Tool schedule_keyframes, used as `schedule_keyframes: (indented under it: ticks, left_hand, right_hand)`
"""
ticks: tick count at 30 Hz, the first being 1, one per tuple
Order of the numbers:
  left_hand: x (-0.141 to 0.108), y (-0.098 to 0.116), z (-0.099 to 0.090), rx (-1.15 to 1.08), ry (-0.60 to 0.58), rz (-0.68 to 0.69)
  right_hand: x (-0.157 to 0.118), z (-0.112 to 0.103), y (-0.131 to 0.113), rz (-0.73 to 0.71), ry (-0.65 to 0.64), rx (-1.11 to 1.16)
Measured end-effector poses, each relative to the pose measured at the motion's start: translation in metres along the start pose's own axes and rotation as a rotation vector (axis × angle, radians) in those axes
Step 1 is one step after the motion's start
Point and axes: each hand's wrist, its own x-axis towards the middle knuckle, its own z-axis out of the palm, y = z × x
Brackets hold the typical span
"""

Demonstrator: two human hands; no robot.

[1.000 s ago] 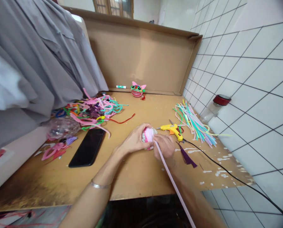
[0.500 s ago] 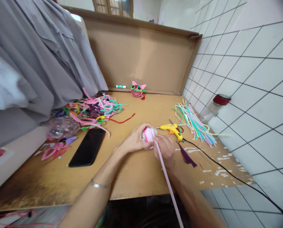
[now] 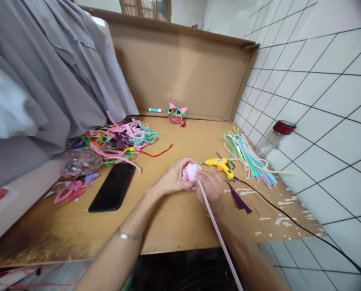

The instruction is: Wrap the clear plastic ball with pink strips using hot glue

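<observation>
While both hands meet just below the middle of the frame, the left hand (image 3: 171,180) cups a small pink wound ball (image 3: 189,173) from the left side, its fingers curled closed around it. Touching the ball from the right, the right hand (image 3: 210,186) has thumb and fingertips pinched together on a long pale pink pipe cleaner (image 3: 217,232) right where it joins the ball. From that pinch the free length runs straight toward the lower right of the frame, passing over the right forearm and out past the bottom edge, so its long axis slants from the ball down toward the person. The right hand is the nearer one to that loose length; the left touches only the ball.

Around them on the wooden table (image 3: 174,226): a yellow glue gun (image 3: 219,163) just beyond the right hand, its black cord (image 3: 292,220) trailing to the lower right; a purple tassel (image 3: 239,200) beside the right wrist; a sheaf of pastel pipe cleaners (image 3: 247,157) at right, with a red-lidded jar (image 3: 276,136) against the tiled wall. Left of centre lies a black phone (image 3: 111,188), and beyond it a tangle of coloured pipe cleaners (image 3: 122,139). A small pink cat-like figure (image 3: 176,114) sits at the cardboard backing in the upper middle
</observation>
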Motion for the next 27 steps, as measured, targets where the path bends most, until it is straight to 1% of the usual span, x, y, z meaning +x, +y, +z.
schedule_keyframes:
  ticks: [5,13,16,19,24,27]
  left_hand:
    - [-0.0006,-0.0017,0.0001,0.004,0.010,0.022]
    - [0.0005,-0.0080,0.0008,-0.016,0.014,0.143]
    - [0.0009,-0.0087,0.0010,-0.012,0.016,0.156]
    - [0.0005,-0.0072,0.0006,-0.016,0.013,0.139]
    - [-0.0006,-0.0009,-0.0002,-0.012,0.001,0.020]
    - [-0.0008,0.0006,-0.0006,-0.018,-0.003,0.012]
  right_hand:
    - [0.0005,0.0005,0.0010,-0.001,0.008,0.003]
    - [0.0023,0.0008,0.0001,-0.003,0.028,0.014]
    - [0.0017,0.0018,0.0006,0.005,0.020,0.020]
    - [0.0009,0.0023,0.0012,0.010,0.019,0.024]
    - [0.0014,0.0013,0.0010,0.022,0.006,0.032]
    - [0.0021,0.0006,0.0005,0.021,-0.001,0.039]
